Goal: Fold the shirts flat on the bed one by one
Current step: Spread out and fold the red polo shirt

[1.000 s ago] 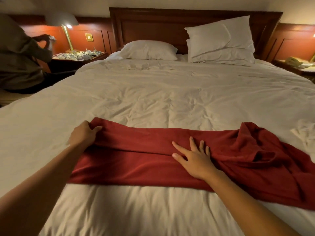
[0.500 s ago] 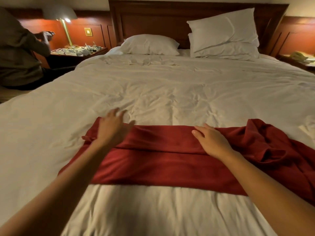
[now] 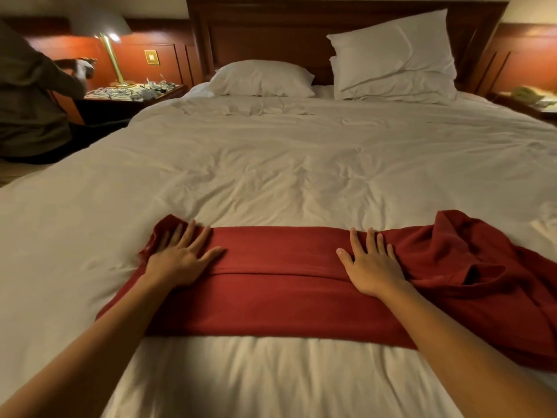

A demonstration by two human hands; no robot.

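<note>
White pillows (image 3: pixel 262 78) rest against a wooden headboard (image 3: pixel 271 31); at left, a person (image 3: pixel 27 101) faces a cluttered nightstand (image 3: pixel 132 93) beneath a lit brass lamp (image 3: pixel 111 55).

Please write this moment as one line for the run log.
left hand: flat on red shirt | right hand: flat on red shirt | red shirt: long folded band, right end bunched | surface: bed

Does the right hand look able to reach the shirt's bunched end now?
Likely yes: the right hand lies flat on the red shirt, right beside its bunched end, with nothing between them.
</note>
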